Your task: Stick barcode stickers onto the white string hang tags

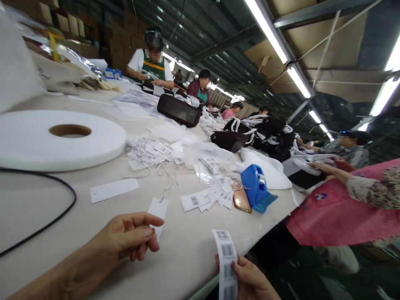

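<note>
My left hand (133, 237) hovers at the lower centre, fingers loosely bent and slightly apart. Its index fingertip overlaps a white hang tag (158, 209) with a string, and I see no grip on it. At the bottom edge, my right hand (251, 277) pinches a strip of barcode stickers (227, 252), which stands up from the fingers. A blank white tag (114, 190) lies left of the hang tag. Beyond the hands are loose barcode tags (193, 201), a blue tape dispenser (256, 187) and a gold phone-like object (241, 198).
A large white roll (106, 143) and black cable (70, 189) occupy the table's left. Tag piles (153, 152), plastic bags and dark bags with white straps (229, 140) lie farther back. A person in pink (346, 208) stands close at the right; other people work behind.
</note>
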A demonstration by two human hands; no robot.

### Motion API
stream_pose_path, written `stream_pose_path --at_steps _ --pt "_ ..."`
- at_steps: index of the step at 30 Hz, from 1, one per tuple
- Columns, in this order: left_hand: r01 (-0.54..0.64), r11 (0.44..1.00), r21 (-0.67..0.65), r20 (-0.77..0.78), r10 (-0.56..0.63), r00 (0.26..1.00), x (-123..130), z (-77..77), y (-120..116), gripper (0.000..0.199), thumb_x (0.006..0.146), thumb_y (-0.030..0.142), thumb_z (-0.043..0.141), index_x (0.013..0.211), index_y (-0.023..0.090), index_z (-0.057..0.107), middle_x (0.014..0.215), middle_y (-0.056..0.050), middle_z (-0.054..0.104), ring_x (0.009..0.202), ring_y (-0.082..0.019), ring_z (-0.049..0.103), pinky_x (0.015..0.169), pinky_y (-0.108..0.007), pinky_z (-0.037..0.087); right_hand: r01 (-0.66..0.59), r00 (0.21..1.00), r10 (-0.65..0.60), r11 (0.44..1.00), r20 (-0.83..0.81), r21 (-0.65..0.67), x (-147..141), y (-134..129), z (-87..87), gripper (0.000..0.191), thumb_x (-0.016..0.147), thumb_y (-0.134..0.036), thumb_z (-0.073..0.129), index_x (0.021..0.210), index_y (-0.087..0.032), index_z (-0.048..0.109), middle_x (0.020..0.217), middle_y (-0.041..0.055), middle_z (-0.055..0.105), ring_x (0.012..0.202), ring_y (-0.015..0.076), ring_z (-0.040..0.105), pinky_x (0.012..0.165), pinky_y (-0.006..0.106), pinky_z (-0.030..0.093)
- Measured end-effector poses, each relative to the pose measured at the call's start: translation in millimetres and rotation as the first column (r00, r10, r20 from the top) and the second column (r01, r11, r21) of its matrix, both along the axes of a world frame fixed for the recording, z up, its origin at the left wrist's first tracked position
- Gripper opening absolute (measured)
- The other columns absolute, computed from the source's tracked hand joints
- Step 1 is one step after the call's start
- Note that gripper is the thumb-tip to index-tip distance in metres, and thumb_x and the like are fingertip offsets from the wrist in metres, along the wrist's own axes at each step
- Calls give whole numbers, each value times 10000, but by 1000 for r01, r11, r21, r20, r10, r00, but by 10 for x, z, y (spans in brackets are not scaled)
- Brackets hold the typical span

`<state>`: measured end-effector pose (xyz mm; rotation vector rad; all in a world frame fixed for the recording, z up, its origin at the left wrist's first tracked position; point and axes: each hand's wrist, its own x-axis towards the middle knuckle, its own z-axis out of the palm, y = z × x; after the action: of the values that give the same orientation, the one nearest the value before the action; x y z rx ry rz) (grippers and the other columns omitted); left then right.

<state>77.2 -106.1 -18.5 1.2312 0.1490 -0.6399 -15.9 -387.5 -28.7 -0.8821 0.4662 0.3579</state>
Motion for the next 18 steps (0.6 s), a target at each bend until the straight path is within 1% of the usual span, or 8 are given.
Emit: stream_pose_path --at_steps 1,3,7,11,14,15,16,18 --pt "6 1000 15 -3 -6 1000 -8 5 -17 397 502 401 767 788 134 698 557 -62 684 417 -90 463 440 -190 311 31 999 -31 999 10 -15 -19 -21 -63 243 646 -147 768 874 -93 705 854 110 735 739 157 688 688 209 509" --pt "14 999 46 6 -15 1000 -22 15 -34 398 495 411 767 780 140 704 553 -60 681 422 -88 468 434 -181 317 54 998 -52 997 44 -55 -34 -20 -155 234 630 -175 784 831 -87 703 797 107 734 690 158 682 663 225 513" --pt "11 997 73 28 -13 1000 -12 -6 3 403 501 424 768 795 154 714 570 -57 681 438 -98 476 423 -183 335 116 988 -97 979 117 -170 -33 39 -206 215 604 -212 802 756 -113 688 677 70 713 598 173 660 585 271 509" --pt "23 999 49 -1 -23 1000 48 -61 74 398 499 398 784 810 157 724 600 -64 691 455 -104 485 427 -178 362 249 965 -218 936 144 -249 -47 -23 -182 270 568 -256 822 768 -135 687 730 66 719 645 189 661 602 293 519" --pt "19 999 26 -9 -19 1000 76 -69 95 359 507 374 788 792 163 729 598 -59 692 454 -98 489 426 -168 362 376 924 -334 882 189 -282 -64 -120 -128 243 562 -231 829 750 -158 694 713 25 718 626 133 644 588 209 507" --pt "20 1000 20 -8 -20 1000 76 -62 93 351 503 370 791 780 164 730 591 -58 690 451 -97 489 424 -167 360 395 915 -349 875 201 -281 -67 -141 -97 222 572 -223 825 741 -161 695 691 15 714 608 115 636 570 180 496" --pt "22 1000 20 -6 -22 1000 71 -51 85 348 498 367 793 773 164 730 586 -57 689 449 -96 490 422 -167 357 391 916 -345 880 203 -268 -68 -153 -62 208 581 -218 820 737 -161 696 671 13 711 595 107 633 555 164 491" --pt "16 999 30 -3 -16 1000 48 -26 61 358 490 374 789 768 158 727 578 -59 686 442 -97 485 420 -173 351 340 936 -309 917 169 -208 -57 -148 18 212 589 -220 815 756 -157 701 693 31 718 588 111 640 558 166 500"
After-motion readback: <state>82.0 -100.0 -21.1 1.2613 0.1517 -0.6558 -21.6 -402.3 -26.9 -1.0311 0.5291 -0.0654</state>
